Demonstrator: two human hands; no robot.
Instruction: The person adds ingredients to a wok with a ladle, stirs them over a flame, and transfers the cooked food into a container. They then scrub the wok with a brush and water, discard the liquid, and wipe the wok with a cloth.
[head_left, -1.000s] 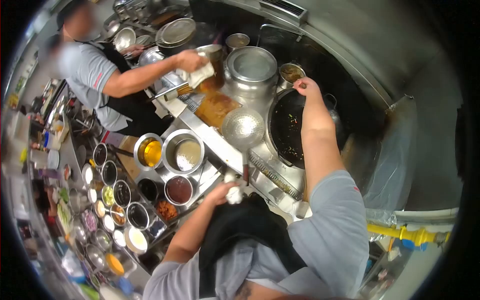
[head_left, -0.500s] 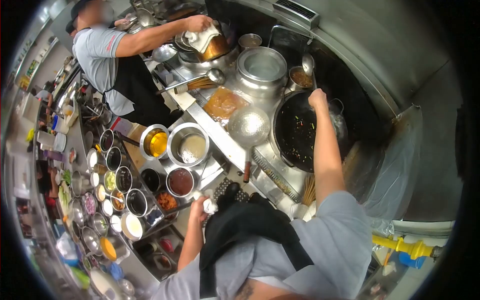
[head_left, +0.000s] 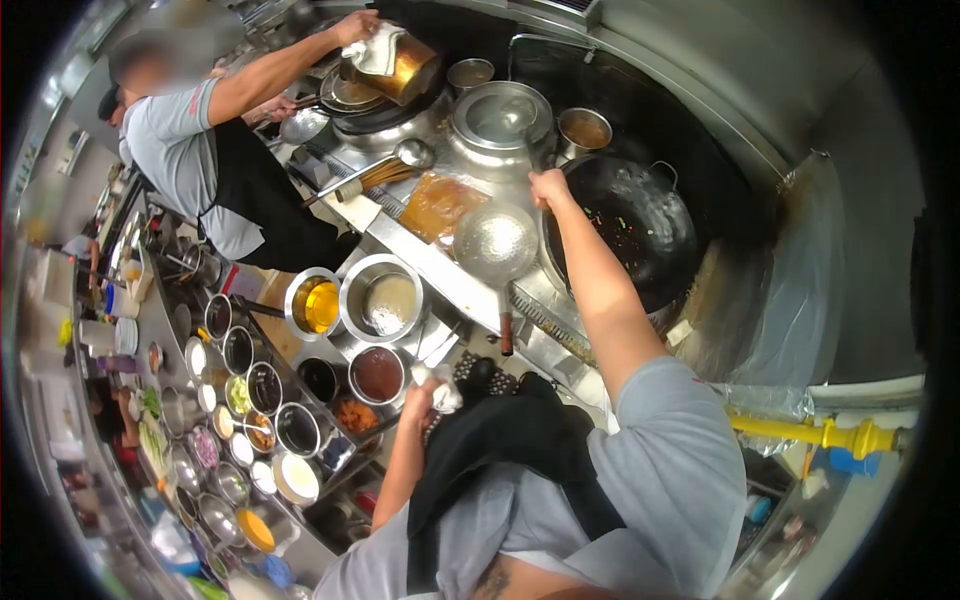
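My right hand (head_left: 549, 188) is closed round the handle of a ladle (head_left: 513, 117), whose bowl is over the large round metal pot (head_left: 487, 140). Beneath my right forearm lies a black wok (head_left: 650, 235) with small green and red bits in it. My left hand (head_left: 420, 398) grips a crumpled white cloth (head_left: 440, 390) near my black apron. A perforated strainer (head_left: 495, 243) with a wooden handle rests between the wok and the counter edge. A smaller pot of brown contents (head_left: 585, 130) stands behind the wok.
At the upper left a co-worker (head_left: 180, 130) tilts a brassy pot (head_left: 408, 70) with a cloth. Left of me are a pot of yellow liquid (head_left: 317, 304), a pot of pale liquid (head_left: 382, 300), a pot of dark red sauce (head_left: 378, 374) and several ingredient containers.
My right hand has moved left with the ladle, from above the wok to the large metal pot. The co-worker's brassy pot is tilted further. My left hand still holds the cloth.
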